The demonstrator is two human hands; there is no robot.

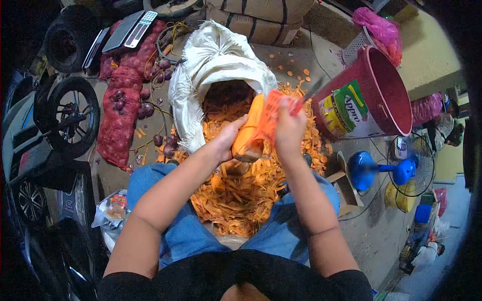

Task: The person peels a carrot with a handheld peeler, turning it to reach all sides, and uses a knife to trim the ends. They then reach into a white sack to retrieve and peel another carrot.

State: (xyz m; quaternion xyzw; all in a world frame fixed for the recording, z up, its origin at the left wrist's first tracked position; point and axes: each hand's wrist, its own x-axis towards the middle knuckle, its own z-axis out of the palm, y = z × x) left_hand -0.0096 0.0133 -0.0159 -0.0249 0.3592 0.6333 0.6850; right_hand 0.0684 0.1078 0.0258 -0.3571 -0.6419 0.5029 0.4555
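A left hand [228, 138] wraps a thick orange carrot [248, 134] along its side, while the right hand [290, 132], slightly blurred, is closed around a red-handled tool [297, 109] with a dark blade angled up and outward; an orange-red, perforated-looking piece [272, 111] sits between the two, its exact nature unclear. The work looks like peeling, and good form would call for long, light strokes along the carrot, a small turn after each, and left fingertips kept out of the edge's path. Both forearms reach forward from bent elbows and converge over the floor, holding the carrot just before the near edge of a white woven sack's [183, 105] open mouth. Below, orange peelings [235, 213] heap between denim-clad knees. Red mesh bags of onions [119, 130] lie to the left, a red bucket [374, 85] to the right.
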